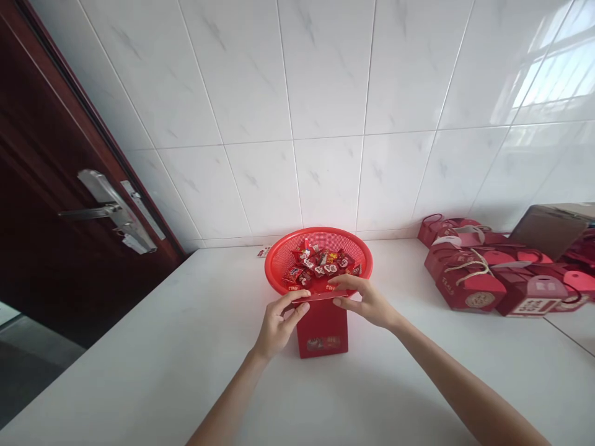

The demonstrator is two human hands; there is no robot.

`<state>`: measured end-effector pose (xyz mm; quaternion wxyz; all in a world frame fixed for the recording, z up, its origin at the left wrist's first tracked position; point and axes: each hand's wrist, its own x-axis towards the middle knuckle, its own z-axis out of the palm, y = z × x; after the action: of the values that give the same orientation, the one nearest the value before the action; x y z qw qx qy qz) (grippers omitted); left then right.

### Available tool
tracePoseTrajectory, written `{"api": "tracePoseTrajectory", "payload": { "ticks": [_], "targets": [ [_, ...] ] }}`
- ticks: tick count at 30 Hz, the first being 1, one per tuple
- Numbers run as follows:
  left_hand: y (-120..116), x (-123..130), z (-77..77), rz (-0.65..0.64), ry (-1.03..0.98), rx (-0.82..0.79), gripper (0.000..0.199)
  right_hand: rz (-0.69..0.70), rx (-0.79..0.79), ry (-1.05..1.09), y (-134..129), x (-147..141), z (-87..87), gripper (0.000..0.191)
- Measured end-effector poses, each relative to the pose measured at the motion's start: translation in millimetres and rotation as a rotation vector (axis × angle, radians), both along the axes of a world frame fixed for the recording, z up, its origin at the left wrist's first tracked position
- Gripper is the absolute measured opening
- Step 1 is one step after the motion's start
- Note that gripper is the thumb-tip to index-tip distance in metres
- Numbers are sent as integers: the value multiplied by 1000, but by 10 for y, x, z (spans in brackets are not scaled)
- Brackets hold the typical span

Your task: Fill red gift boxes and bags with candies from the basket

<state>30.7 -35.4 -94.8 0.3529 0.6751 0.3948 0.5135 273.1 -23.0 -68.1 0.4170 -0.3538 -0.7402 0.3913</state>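
Note:
A red paper gift box [322, 327] stands upright on the white table, a small window low on its front showing something wrapped inside. My left hand [277, 319] pinches the left end of the box's top edge between thumb and fingers. At the right end of the same edge, my right hand [365, 300] has its thumb below and its fingers above, closed on the top flap. Directly behind the box is a red plastic basket [318, 235] holding several wrapped candies [320, 263]. The box's opening is hidden from this angle.
Several folded red gift boxes [469, 279] crowd the table's right side, near a brown carton [551, 226]. A small packet [263, 251] lies left of the basket. The tiled wall [325, 173] rises behind; a dark wooden door [51, 186] is at the left.

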Motion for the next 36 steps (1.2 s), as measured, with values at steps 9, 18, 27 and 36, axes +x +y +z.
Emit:
{"api": "tracePoseTrajectory", "payload": {
  "ticks": [9, 18, 27, 36],
  "targets": [
    [60, 62, -98, 78, 67, 309, 19, -61, 30, -20, -42, -81, -24, 45],
    [26, 9, -238, -16, 67, 244, 28, -144, 82, 45, -40, -146, -135, 40],
    [-13, -21, -225, -62, 167, 351, 30, -176, 62, 48, -202, -93, -66, 41],
    [-26, -74, -200, -83, 271, 416, 23, -827, 227, 165, -852, 1001, 178, 33]
  ]
}}
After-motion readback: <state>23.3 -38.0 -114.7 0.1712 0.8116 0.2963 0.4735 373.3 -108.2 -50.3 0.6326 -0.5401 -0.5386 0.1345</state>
